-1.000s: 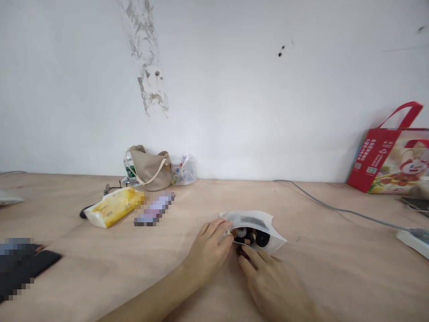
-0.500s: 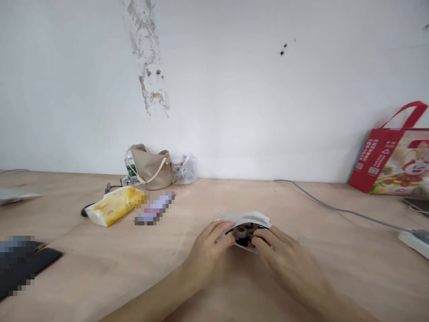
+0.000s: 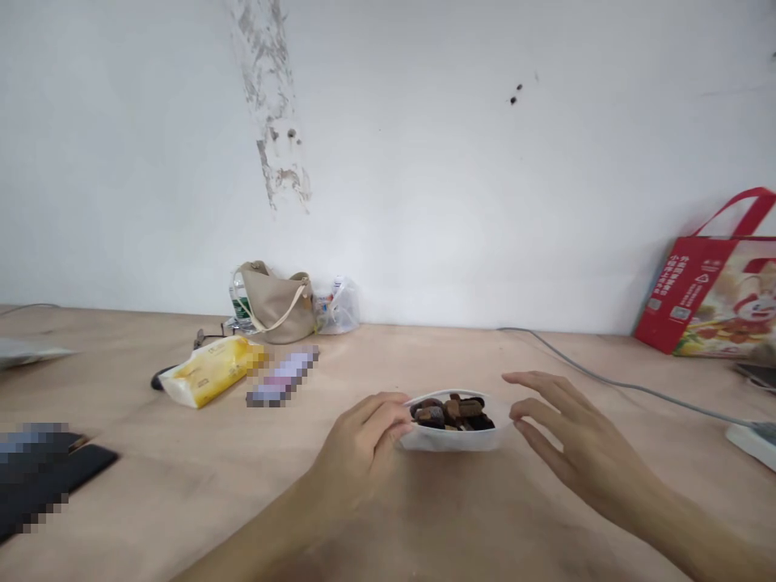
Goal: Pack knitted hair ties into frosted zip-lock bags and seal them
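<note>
A white pouch (image 3: 452,440) lies in front of me on the table with its mouth held wide. Inside are several soft-looking brown and black pieces (image 3: 452,411), perhaps hair ties; their exact kind is unclear. The left end of the pouch is pinched by my left hand (image 3: 367,440), thumb and fingers at the rim. Beside the right end, my right hand (image 3: 575,440) has its fingers spread and holds nothing. Its fingertips are close to the pouch's right corner; whether they touch it I cannot tell.
Toward the back left are a yellow tissue pack (image 3: 215,372), a phone (image 3: 282,377), a beige handbag (image 3: 276,303) and a clear plastic bag (image 3: 339,307). A grey cable (image 3: 612,378) runs to a white power strip (image 3: 752,440) at right. A red shopping bag (image 3: 685,291) stands behind.
My right hand has come out of the pouch and moved right, fingers spreading. The pouch mouth is now wider and its contents show more. My left hand stays at the left end.
</note>
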{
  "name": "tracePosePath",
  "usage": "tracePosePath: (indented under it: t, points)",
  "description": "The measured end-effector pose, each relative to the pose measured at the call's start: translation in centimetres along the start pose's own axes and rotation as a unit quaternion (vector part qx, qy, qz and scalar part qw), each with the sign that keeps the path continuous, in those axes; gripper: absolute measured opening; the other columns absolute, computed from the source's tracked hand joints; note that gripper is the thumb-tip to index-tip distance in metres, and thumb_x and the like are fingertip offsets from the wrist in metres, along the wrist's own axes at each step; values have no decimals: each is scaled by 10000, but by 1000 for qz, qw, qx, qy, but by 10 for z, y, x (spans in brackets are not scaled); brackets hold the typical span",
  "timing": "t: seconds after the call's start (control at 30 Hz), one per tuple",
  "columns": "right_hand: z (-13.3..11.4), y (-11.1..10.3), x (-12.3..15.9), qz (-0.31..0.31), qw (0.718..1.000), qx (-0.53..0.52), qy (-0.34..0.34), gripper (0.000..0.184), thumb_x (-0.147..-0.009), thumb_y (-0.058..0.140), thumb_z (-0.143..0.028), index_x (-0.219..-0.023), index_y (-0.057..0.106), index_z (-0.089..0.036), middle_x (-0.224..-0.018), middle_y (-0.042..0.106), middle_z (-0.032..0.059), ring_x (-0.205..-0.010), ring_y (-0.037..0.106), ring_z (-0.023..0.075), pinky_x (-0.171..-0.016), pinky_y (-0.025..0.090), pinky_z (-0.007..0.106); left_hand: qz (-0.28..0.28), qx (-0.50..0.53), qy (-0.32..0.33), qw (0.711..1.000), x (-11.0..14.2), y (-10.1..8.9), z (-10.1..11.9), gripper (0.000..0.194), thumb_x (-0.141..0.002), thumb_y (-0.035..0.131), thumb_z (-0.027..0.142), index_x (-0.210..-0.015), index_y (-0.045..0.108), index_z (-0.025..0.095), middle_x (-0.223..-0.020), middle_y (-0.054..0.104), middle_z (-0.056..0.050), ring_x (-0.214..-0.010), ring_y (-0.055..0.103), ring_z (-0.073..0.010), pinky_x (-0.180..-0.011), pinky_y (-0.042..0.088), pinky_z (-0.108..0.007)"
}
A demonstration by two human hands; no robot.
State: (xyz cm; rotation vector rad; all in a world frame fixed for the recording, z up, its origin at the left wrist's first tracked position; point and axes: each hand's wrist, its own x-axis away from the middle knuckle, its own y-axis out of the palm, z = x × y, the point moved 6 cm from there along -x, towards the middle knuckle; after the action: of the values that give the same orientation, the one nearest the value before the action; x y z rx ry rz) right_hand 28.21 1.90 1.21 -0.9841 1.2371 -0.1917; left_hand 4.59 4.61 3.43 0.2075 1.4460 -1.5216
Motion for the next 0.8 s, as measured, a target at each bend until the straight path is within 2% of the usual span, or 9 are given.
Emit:
tracePosePath:
  t: [0.13, 0.3, 0.4, 0.5, 0.57, 0.63, 0.73, 0.8]
  points:
    - [-3, -15, -6, -31, 994, -88, 58, 212, -949, 401, -271, -903, 608, -257, -855, 686, 21, -784, 657, 188, -681, 546, 312, -4, 21, -51, 998, -1, -13, -7, 140, -911, 480, 199, -828, 592, 206, -804, 664, -4, -714, 634, -136, -678, 498, -221]
    - [-4, -27, -2, 5, 980, -159, 119, 202, -930, 455, -322, -816, 610, -260, -728, 674, 1, -615, 652, 152, -475, 520, 201, -21, 87, -152, 984, 0, -16, -18, 149, -843, 559, 252, -708, 597, 201, -668, 613, 21, -622, 565, -134, -625, 454, -228]
    - [13, -22, 10, 20, 976, -140, 163, 161, -906, 497, -371, -916, 610, -257, -764, 704, 18, -648, 685, 176, -366, 470, 189, -33, 196, -232, 952, 5, -10, -27, 78, -772, 619, 242, -715, 600, 191, -664, 605, 20, -621, 549, -132, -609, 446, -228]
    - [16, -18, 12, 28, 988, -53, 142, 177, -912, 476, -351, -983, 606, -253, -836, 721, 33, -700, 697, 202, -487, 526, 260, -22, 314, -302, 900, 12, -3, -34, 128, -705, 675, 238, -750, 569, 181, -653, 613, 24, -624, 568, -130, -601, 444, -224]
    - [-3, -21, 2, 58, 994, 3, 92, 191, -922, 443, -310, -975, 612, -239, -906, 718, 58, -783, 688, 229, -660, 535, 346, 5, 348, -328, 878, 14, -1, -36, 184, -669, 702, 233, -738, 538, 181, -643, 628, 26, -627, 587, -130, -614, 447, -227]
    - [-36, -22, -15, 82, 996, 1, 36, 202, -930, 429, -246, -1008, 614, -225, -998, 698, 76, -908, 655, 237, -802, 483, 387, 36, 350, -341, 872, 15, -2, -35, 221, -644, 718, 220, -729, 516, 187, -631, 636, 33, -625, 600, -132, -618, 450, -231]
    - [-89, -13, -49, 92, 994, -54, -24, 187, -922, 464, -203, -1020, 623, -214, -1007, 691, 54, -901, 630, 209, -848, 415, 381, 61, 327, -329, 884, 14, -6, -26, 226, -640, 718, 203, -732, 512, 193, -615, 625, 45, -619, 603, -134, -611, 460, -233]
    - [-111, 1, -68, 80, 995, -51, -23, 96, -869, 560, -195, -921, 640, -208, -945, 703, 27, -867, 629, 215, -877, 375, 406, 70, 306, -308, 898, 12, -10, -19, 203, -657, 708, 207, -720, 515, 195, -615, 608, 47, -615, 592, -132, -603, 466, -234]
